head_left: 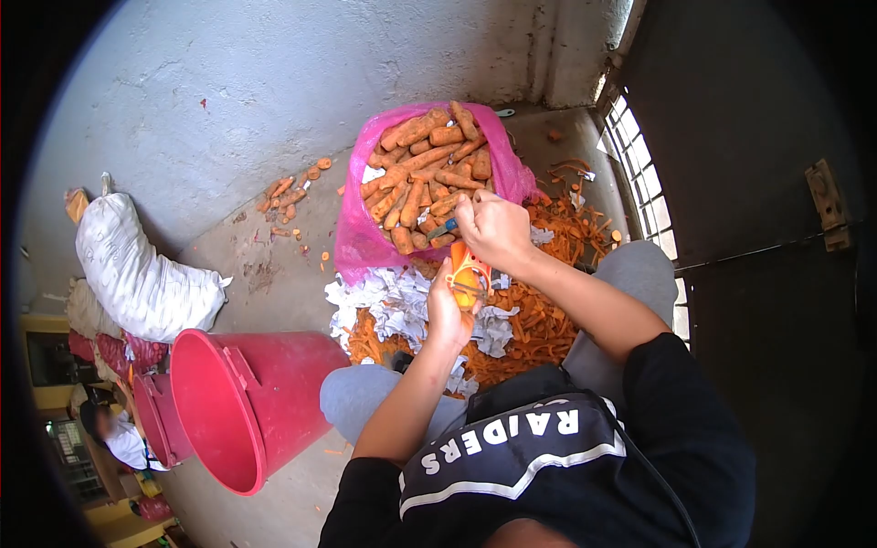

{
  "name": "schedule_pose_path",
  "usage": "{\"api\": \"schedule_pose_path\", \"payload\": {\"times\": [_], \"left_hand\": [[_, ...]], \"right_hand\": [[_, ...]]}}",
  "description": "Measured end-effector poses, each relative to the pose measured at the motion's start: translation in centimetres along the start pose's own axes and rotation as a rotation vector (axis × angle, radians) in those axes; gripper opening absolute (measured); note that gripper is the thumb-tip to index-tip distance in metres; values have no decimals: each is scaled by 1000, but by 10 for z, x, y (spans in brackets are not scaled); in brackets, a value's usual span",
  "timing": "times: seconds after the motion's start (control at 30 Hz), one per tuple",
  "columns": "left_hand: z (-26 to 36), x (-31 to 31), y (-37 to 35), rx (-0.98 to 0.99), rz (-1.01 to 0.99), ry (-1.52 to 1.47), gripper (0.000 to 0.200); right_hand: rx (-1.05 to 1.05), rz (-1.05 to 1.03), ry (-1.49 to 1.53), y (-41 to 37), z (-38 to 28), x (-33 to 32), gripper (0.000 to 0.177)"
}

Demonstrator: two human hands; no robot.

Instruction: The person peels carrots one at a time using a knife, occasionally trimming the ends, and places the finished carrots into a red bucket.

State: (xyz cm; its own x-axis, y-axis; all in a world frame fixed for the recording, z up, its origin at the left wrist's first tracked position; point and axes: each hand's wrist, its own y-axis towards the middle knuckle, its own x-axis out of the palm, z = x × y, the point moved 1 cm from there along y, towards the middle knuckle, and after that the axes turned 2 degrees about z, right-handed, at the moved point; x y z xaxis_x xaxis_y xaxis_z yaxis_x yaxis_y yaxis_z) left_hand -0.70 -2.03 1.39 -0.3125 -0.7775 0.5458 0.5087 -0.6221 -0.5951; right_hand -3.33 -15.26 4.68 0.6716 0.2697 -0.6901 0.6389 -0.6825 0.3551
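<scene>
On the floor ahead: a pink bag (352, 242) is stood open and is filled with unpeeled carrots (425, 173).
Left hand (446, 315): closed around an orange object (466, 279), which is held upright just above the peel heap; whether it is a carrot or a peeler cannot be told.
Right hand (493, 228): clenched at the bag's near edge, just above the orange object; a small blue item (444, 229) is gripped at its fingertips.
Peel heap (539, 320): orange peelings and white paper scraps (393, 297) are spread between the knees.
Red bucket (242, 406): placed beside the left knee, its opening in view.
White sack (137, 269): laid by the wall.
</scene>
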Motion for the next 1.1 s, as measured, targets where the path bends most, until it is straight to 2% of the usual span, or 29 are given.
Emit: {"api": "schedule_pose_path", "payload": {"times": [0.1, 0.2, 0.3, 0.4, 0.53, 0.73, 0.83, 0.93, 1.03, 1.1], "left_hand": [[3, 8, -12, 141, -104, 155, 37], [3, 13, -21, 117, -231, 280, 41], [3, 12, -22, 93, -248, 250, 46], [5, 2, -14, 34, -153, 105, 47], [11, -3, -5, -41, -97, -37, 44], [5, -11, 10, -83, -93, -125, 36], [5, -18, 16, -116, -158, -144, 32], [3, -4, 12, -35, 39, -168, 30], [1, -13, 15, -15, -157, -138, 30], [-2, -9, 13, 23, -119, -85, 30]], "right_hand": [[115, 86, -27, 22, 12, -7, 48], [216, 256, -68, 49, 34, -19, 51], [248, 280, -97, 60, 42, -30, 47], [248, 228, -2, 49, 31, -27, 48], [172, 41, 118, 26, 10, -23, 50], [96, -25, 128, 14, 2, -20, 50], [68, -37, 158, 7, -3, -15, 49], [-27, -75, 87, -4, -9, -11, 45], [-79, -68, 44, -9, -10, -6, 43], [-73, -68, 18, -7, -9, -5, 43]]}}
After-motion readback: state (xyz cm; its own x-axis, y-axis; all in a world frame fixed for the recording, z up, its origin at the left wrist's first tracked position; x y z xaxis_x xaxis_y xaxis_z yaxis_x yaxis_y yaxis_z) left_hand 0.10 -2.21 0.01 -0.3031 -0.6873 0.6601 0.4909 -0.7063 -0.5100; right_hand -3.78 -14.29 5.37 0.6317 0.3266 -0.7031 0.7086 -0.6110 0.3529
